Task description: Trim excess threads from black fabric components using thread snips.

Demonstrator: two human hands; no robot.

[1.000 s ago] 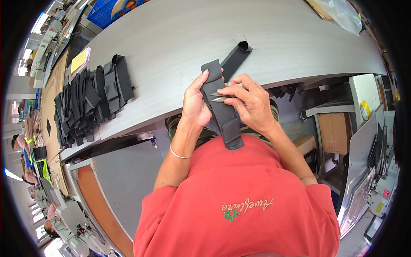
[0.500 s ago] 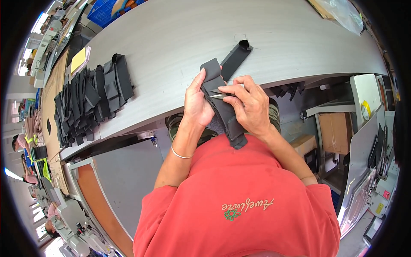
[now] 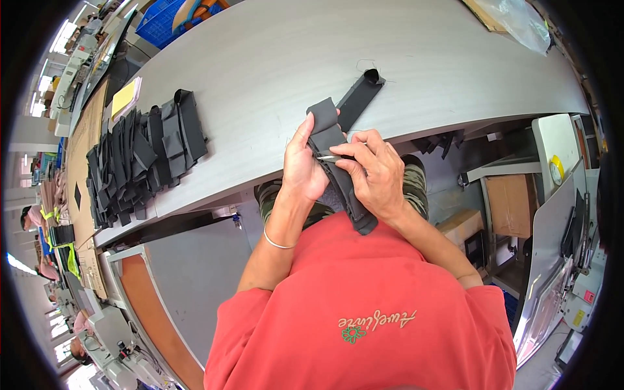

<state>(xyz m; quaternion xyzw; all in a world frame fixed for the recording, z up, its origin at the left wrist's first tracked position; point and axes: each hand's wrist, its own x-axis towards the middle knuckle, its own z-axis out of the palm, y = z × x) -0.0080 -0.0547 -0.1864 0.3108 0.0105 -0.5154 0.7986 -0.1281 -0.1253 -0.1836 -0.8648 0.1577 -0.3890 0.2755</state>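
My left hand (image 3: 303, 166) grips a long black fabric strap piece (image 3: 335, 166) from its left side, thumb up along the edge. My right hand (image 3: 374, 170) pinches a small silvery tool (image 3: 327, 157) against the strap's middle. The strap hangs from the table edge down to my lap. A second black strap piece (image 3: 359, 96) with a rolled end lies on the grey table (image 3: 273, 71) just beyond my hands. A thin bracelet sits on my left wrist.
A stack of several black fabric pieces (image 3: 140, 153) lies on the table's left. A yellow pad (image 3: 123, 97) sits beyond it. A blue crate (image 3: 170, 16) is at the far edge. Cardboard boxes (image 3: 510, 205) and a metal machine (image 3: 562, 260) stand at my right.
My hands have shifted slightly along the strap, and the strap's upper end has folded a little more toward my left thumb. Nothing else has moved.
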